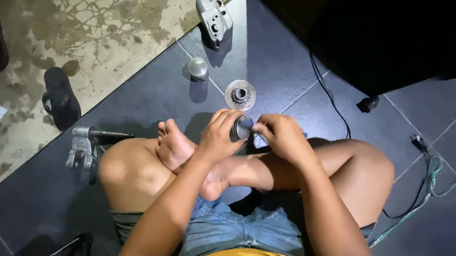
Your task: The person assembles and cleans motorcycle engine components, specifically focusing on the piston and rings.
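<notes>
We sit cross-legged on the dark tiled floor [277,50] | our left hand [217,135] curls its fingers [223,119] around a small dark cylindrical part [240,129] | our right hand [281,135] pinches closed on its right end | the part lies between both hands' fingertips, above our shins | a toothed disc [240,95] rests just beyond on the floor.

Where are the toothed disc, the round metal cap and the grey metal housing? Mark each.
toothed disc [240,95], head view, on its central gear.
round metal cap [197,67], head view, on its domed top.
grey metal housing [213,13], head view, on its body.
</notes>
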